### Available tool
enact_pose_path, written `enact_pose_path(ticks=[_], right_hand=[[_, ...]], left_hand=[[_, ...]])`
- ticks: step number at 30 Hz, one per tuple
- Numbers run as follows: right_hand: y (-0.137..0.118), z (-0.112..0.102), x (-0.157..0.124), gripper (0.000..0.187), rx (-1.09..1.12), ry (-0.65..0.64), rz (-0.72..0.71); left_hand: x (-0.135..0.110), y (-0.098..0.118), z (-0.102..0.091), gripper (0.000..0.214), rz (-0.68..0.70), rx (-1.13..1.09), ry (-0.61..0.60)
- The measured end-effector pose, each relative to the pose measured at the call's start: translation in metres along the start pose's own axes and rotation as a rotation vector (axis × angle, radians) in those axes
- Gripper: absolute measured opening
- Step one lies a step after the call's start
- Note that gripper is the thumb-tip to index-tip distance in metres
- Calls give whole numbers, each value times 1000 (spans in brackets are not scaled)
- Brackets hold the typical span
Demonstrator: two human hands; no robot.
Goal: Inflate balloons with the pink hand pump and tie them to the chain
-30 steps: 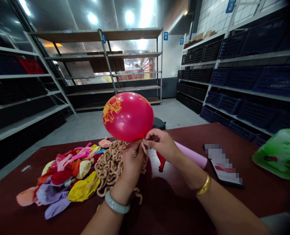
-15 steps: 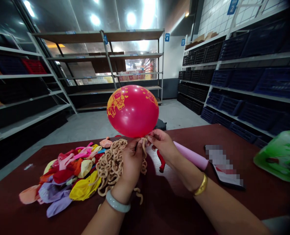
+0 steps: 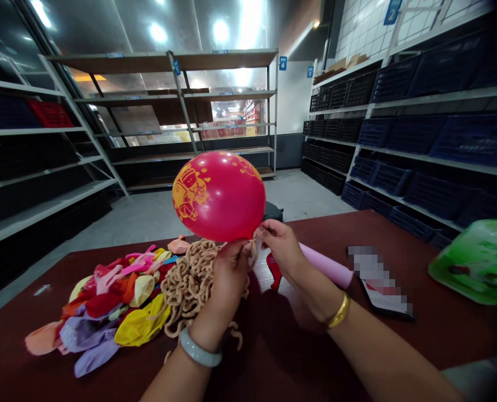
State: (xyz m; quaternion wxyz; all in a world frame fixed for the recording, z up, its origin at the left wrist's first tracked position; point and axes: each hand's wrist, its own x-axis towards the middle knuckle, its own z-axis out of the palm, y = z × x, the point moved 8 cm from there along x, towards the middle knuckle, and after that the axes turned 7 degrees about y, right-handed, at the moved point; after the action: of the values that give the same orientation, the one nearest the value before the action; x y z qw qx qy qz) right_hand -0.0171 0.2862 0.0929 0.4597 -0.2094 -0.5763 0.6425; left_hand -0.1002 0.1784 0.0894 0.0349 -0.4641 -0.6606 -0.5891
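An inflated red balloon [image 3: 221,195] with yellow cartoon prints floats above the table, its neck end at my fingers. My left hand [image 3: 232,268] is closed in a pinch just under the balloon, at its neck. Beside it my right hand [image 3: 278,245] pinches a strand of beige cord [image 3: 254,251] that hangs from the neck; the exact grip is partly hidden by the fingers. A tangled heap of the same beige cord [image 3: 190,279] lies behind and left of my left wrist. Further left is a pile of uninflated balloons [image 3: 123,296] in several colours.
Right of my hands lie a pink cylinder [image 3: 326,265], a small red item [image 3: 275,272] and a dark-edged phone-like slab [image 3: 380,285], partly blurred out. A green plastic pack [image 3: 478,262] sits at the brown table's [image 3: 307,357] right side. Shelves with crates [image 3: 416,134] stand beyond.
The balloon has moved slightly left and down and tilted, its printed side turning more towards me. Both hands stay near its neck, fingers slightly shifted. The whole view has drifted a little.
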Motion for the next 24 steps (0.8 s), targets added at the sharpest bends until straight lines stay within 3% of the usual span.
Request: enact_pose_path(ticks=[9,13,19,24], right_hand=[[17,-24,15,28,109,194,48],[21,-15,17,34,154,102,110],[31,5,5,41,-92,-108,223],[40,7,-3,37,-8,-72,299]], left_hand=[[-6,-3,24,25,-83,-129,-93],[-4,-10,17,27,-114,-130,-6],[1,-18,5,29,-142,-95,50],[1,-11,5,25,-27,176,3]])
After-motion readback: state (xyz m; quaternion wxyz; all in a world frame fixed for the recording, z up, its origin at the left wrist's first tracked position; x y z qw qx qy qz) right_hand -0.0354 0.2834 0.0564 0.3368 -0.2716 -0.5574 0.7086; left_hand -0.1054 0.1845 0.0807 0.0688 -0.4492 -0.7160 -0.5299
